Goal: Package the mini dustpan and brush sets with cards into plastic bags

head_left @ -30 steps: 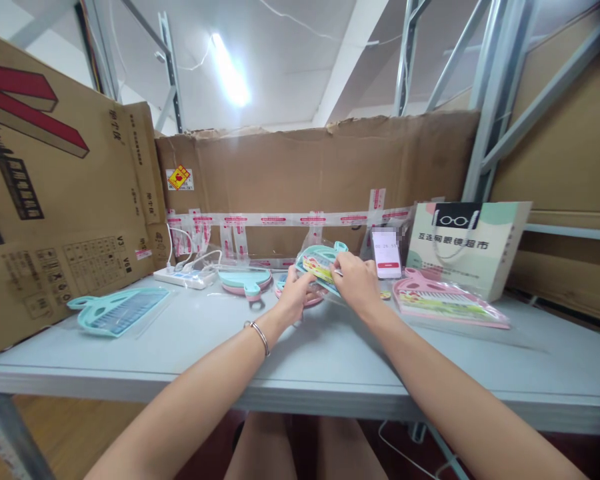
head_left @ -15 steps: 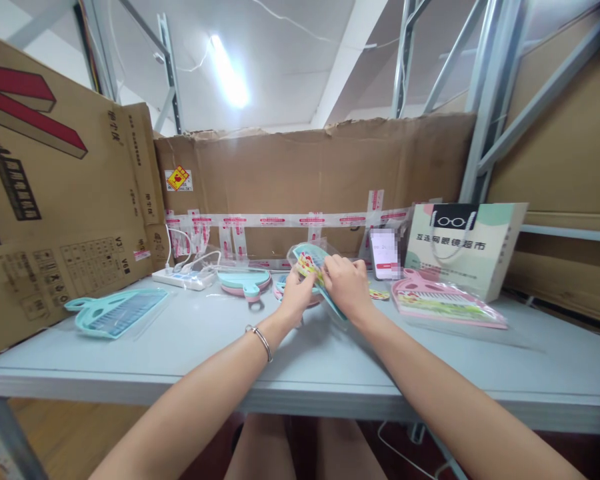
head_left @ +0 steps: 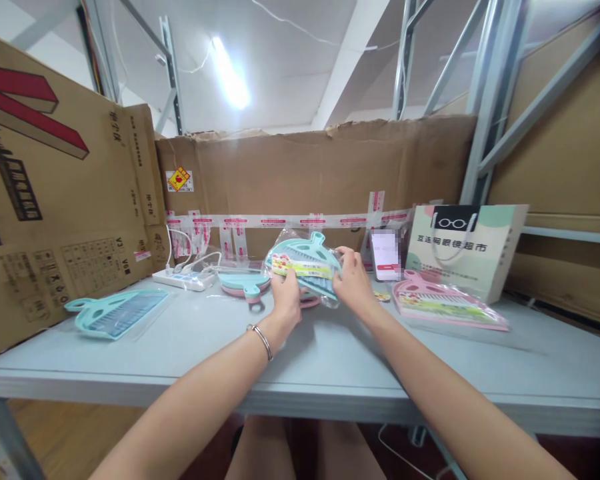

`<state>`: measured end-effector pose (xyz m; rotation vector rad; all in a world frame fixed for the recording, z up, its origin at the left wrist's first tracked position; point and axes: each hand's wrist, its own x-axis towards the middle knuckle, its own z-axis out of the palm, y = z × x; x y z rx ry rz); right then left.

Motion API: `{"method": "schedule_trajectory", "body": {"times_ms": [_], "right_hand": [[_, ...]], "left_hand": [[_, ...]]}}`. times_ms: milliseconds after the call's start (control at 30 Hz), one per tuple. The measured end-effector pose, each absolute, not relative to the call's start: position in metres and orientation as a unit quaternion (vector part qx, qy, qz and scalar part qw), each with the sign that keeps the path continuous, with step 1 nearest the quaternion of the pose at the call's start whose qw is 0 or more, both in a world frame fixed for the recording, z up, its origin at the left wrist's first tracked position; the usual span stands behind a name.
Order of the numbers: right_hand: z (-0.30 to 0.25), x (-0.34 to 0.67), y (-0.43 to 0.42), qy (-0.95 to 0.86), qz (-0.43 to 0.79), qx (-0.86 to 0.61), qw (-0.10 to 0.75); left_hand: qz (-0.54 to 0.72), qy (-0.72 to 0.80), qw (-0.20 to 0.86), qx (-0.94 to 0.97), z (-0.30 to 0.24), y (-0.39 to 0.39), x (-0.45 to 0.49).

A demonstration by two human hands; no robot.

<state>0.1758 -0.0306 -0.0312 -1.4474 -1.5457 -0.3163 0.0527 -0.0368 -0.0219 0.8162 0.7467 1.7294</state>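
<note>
Both hands, L [head_left: 286, 301] & R [head_left: 352, 287], clenched on bagged teal comb [head_left: 304, 264], lifted off table [head_left: 190, 347].

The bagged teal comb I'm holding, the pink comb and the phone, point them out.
teal comb [head_left: 303, 261], head view, on its printed label.
pink comb [head_left: 443, 303], head view, middle of its bag.
phone [head_left: 385, 255], head view, on its screen.

Bagged comb [head_left: 304, 267] above table [head_left: 330, 367], phone [head_left: 385, 255] just right
</note>
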Motion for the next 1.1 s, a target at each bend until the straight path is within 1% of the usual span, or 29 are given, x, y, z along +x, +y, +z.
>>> {"method": "schedule_trajectory", "body": {"times_ms": [67,100,133,200,300,367,400,467,567,700,800,867,967,1100], "right_hand": [[-0.03,0.179,-0.029,-0.658,-0.038,-0.526,0.537],[-0.029,0.18,-0.031,-0.681,0.001,-0.487,0.548],[-0.028,0.182,-0.033,-0.709,0.033,-0.447,0.544],[-0.027,0.185,-0.038,-0.775,0.068,-0.378,0.502],[-0.028,0.187,-0.042,-0.839,0.051,-0.333,0.428],[-0.032,0.186,-0.04,-0.851,0.017,-0.325,0.412],[-0.033,0.184,-0.038,-0.85,0.001,-0.321,0.418],[-0.036,0.181,-0.034,-0.836,-0.029,-0.308,0.454],[-0.035,0.178,-0.034,-0.791,-0.059,-0.297,0.531],[-0.028,0.177,-0.039,-0.732,-0.043,-0.289,0.615],[-0.021,0.182,-0.041,-0.686,-0.026,-0.292,0.666],[-0.017,0.187,-0.042,-0.642,-0.019,-0.309,0.702],[-0.014,0.193,-0.043,-0.59,-0.02,-0.336,0.733],[-0.013,0.193,-0.044,-0.594,-0.039,-0.349,0.724]], "left_hand": [[0.732,0.312,0.517,0.314,-0.021,-0.032,0.049],[0.738,0.313,0.517,0.301,-0.021,-0.03,0.046],[0.742,0.314,0.517,0.289,-0.02,-0.027,0.044],[0.746,0.322,0.515,0.273,-0.019,-0.023,0.038],[0.748,0.341,0.504,0.264,-0.018,-0.019,0.032],[0.751,0.339,0.503,0.262,-0.018,-0.018,0.031],[0.752,0.328,0.506,0.264,-0.018,-0.018,0.03],[0.749,0.303,0.522,0.274,-0.017,-0.02,0.031],[0.715,0.281,0.559,0.311,-0.016,-0.026,0.034],[0.664,0.266,0.586,0.38,-0.009,-0.037,0.034],[0.638,0.214,0.589,0.447,-0.003,-0.04,0.029],[0.656,0.18,0.551,0.482,0.0,-0.038,0.023],[0.676,0.183,0.437,0.565,0.003,-0.034,0.012],[0.603,0.256,0.258,0.71,0.002,-0.028,0.005]]}}
